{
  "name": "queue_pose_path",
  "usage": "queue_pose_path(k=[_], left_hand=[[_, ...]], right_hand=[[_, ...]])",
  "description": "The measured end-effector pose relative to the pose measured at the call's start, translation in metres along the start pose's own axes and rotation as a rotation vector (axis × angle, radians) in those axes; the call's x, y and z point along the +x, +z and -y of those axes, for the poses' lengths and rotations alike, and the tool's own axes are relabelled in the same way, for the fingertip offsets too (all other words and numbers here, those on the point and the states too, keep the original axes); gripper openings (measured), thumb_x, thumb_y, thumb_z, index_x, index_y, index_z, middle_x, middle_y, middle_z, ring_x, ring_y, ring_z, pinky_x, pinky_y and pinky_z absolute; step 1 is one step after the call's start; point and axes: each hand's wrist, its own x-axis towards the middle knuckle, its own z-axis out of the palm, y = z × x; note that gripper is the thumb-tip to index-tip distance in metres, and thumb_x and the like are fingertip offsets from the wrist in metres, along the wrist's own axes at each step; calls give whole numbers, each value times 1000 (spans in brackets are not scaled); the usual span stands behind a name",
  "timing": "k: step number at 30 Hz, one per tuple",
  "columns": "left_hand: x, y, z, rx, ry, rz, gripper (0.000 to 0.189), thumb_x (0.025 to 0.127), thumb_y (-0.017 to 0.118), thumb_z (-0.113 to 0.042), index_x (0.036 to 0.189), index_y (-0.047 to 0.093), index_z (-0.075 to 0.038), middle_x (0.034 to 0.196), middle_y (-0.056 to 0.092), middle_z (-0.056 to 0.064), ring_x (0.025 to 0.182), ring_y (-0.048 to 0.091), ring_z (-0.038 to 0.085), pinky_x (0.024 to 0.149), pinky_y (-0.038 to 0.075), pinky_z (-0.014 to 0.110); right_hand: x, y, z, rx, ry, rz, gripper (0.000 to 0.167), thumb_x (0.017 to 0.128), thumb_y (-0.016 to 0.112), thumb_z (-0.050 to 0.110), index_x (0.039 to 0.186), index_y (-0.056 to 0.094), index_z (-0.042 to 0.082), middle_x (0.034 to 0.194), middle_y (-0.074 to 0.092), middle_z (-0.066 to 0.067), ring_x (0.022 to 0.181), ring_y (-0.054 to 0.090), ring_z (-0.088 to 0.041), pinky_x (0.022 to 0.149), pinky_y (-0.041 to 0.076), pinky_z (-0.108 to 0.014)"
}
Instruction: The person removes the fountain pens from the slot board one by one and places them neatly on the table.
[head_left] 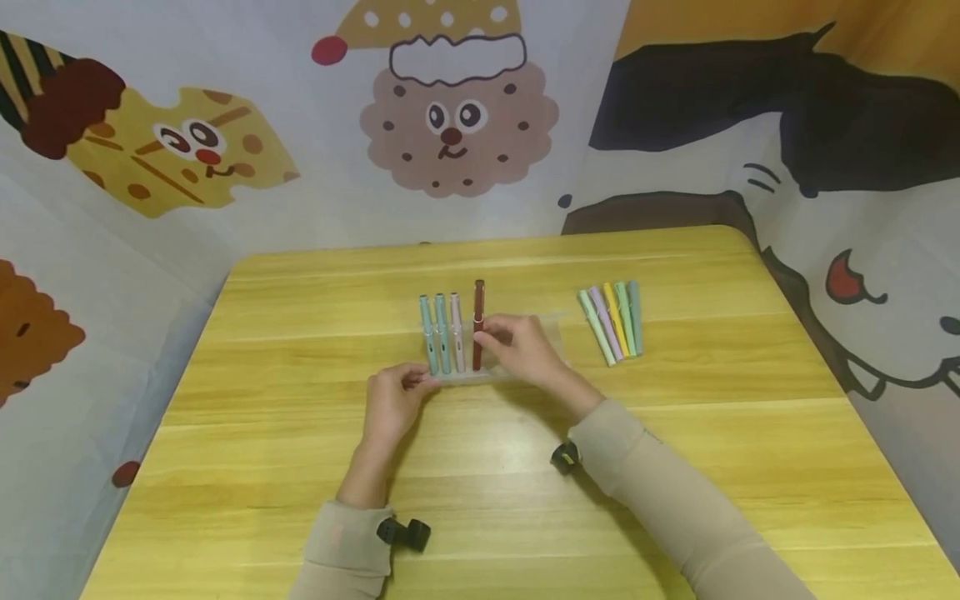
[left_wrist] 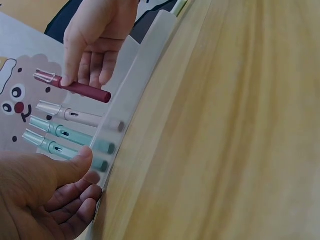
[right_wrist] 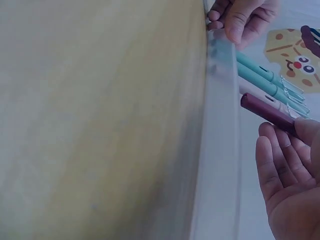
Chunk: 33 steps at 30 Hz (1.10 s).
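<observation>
Right hand (head_left: pixel 521 346) pinches dark red pen (head_left: pixel 478 302) just above translucent holder (right_wrist: pixel 220 150) | left hand (head_left: pixel 390 403) grips its left end | best lowered straight

A cloth-screened corner, whether of a home or a studio cannot be told: fabric (head_left: pixel 322 204) printed with a cartoon biscuit (head_left: pixel 459 125) and cheese (head_left: pixel 183 157) hangs beyond the right hand (head_left: pixel 522 348), and a wood-grain bench (head_left: pixel 247 383) spreads beneath it.
</observation>
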Motion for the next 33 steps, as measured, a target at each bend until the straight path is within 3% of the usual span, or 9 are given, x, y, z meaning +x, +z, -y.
queue_pose_path(k=[8,22,33], left_hand=[[2,1,1,7,15,-11,21,83,84,-10,100,77,1,86,76,11,78,72,22,71,62,32],[1,1,2,13,18,-7,22,83,84,-10,100,77,1,86,76,10,78,72,22,71,62,33],[0,1,1,11,18,0,23,83,84,-10,102,77,2,87,76,11,79,72,23,71,62,34]], right_hand=[[-1,-12,7,-5,17,-6,14,98,69,14,105,74,2,97,75,-8,85,71,-19,79,61,-29],[-9,-32,0,-2,22,-46,16,98,68,11,102,74,-4,92,75,-9,80,71,-32,72,61,-33],[-17,-50,-5,-46,48,-63,15,98,69,15,100,75,2,92,75,-6,78,69,-19,73,60,-34]])
